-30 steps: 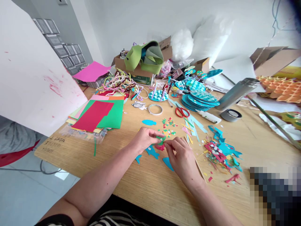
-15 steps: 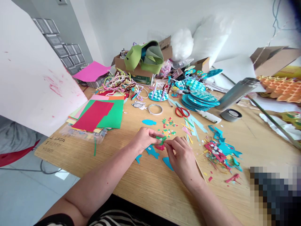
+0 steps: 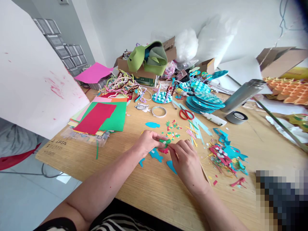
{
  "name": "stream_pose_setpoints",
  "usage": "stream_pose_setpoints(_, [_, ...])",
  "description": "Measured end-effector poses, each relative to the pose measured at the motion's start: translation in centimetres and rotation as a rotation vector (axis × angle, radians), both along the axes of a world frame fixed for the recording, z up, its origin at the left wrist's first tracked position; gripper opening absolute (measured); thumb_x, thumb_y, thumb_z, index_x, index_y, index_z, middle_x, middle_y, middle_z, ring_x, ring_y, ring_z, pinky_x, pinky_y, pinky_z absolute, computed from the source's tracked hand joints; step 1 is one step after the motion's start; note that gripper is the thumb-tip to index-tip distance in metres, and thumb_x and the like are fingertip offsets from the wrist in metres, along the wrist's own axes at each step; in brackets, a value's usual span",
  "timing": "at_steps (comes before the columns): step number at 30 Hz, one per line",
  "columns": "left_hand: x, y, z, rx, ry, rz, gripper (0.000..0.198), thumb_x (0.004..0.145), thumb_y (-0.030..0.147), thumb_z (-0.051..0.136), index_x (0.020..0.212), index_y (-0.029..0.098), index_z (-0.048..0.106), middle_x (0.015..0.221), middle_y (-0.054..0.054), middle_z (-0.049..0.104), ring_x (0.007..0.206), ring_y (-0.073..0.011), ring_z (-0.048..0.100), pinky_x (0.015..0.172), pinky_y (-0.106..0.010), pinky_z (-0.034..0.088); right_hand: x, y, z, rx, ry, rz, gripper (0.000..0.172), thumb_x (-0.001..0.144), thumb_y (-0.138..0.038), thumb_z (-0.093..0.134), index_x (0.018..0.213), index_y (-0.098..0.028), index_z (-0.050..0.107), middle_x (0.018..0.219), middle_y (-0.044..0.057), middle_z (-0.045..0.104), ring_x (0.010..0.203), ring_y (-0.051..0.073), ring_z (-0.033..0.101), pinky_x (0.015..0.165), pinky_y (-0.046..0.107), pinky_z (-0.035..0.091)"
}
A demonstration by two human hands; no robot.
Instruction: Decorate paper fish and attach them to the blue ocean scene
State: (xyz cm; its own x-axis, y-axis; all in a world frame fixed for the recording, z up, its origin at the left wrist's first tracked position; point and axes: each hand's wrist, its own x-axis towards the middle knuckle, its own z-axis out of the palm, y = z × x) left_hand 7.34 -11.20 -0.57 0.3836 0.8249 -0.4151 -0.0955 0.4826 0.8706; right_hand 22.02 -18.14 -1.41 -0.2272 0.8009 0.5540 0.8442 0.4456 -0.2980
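Two hands pinch one small green paper piece (image 3: pixel 164 141): left hand (image 3: pixel 148 143) at 9 o'clock, right hand (image 3: pixel 185 160) at 4 o'clock; blue fish cutout (image 3: pixel 156 155) beneath.

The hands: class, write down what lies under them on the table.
Visible: blue paper fish cut-outs and a pink scrap lie on the table below the left hand and right hand, which pinch a green scrap. The palms cover whatever lies directly beneath.
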Motion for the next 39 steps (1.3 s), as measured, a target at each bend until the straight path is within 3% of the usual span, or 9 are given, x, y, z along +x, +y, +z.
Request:
stream_pose_setpoints(6, [0.02, -0.01, 0.10, -0.001, -0.022, -0.004, 0.029, 0.051, -0.001, 0.073, 0.077, 0.012, 0.075, 0.057, -0.001, 0.069, 0.051, -0.0117, 0.063, 0.055, -0.022, 0.052, 0.01, 0.02, 0.06, 0.008, -0.009, 0.002, 0.020, 0.092, -0.013, 0.047, 0.080, -0.018, 0.062, 0.072, 0.006, 0.053, 0.072, 0.020, 0.046, 0.062, 0.032, 0.038])
stream_pose_setpoints(12, [0.07, -0.14, 0.09, -0.020, -0.052, -0.003, 0.031, 0.048, 0.006, 0.080, 0.078, 0.011, 0.074, 0.059, -0.003, 0.070, 0.053, -0.0146, 0.066, 0.057, -0.025, 0.053, -0.07, 0.00, 0.11, 0.041, -0.019, 0.007, 0.018, 0.092, -0.013, 0.049, 0.079, -0.017, 0.062, 0.071, 0.005, 0.052, 0.070, 0.019, 0.044, 0.062, 0.032, 0.037])
stream_pose_setpoints(39, [0.23, -0.13, 0.01, -0.006, 0.015, -0.002, 0.027, 0.055, 0.000, 0.070, 0.079, 0.012, 0.074, 0.057, -0.001, 0.069, 0.052, -0.0145, 0.066, 0.059, -0.026, 0.055, -0.33, -0.08, 0.38, 0.050, -0.079, 0.029, 0.016, 0.089, -0.008, 0.050, 0.081, -0.015, 0.062, 0.070, 0.005, 0.050, 0.069, 0.019, 0.042, 0.061, 0.032, 0.037])
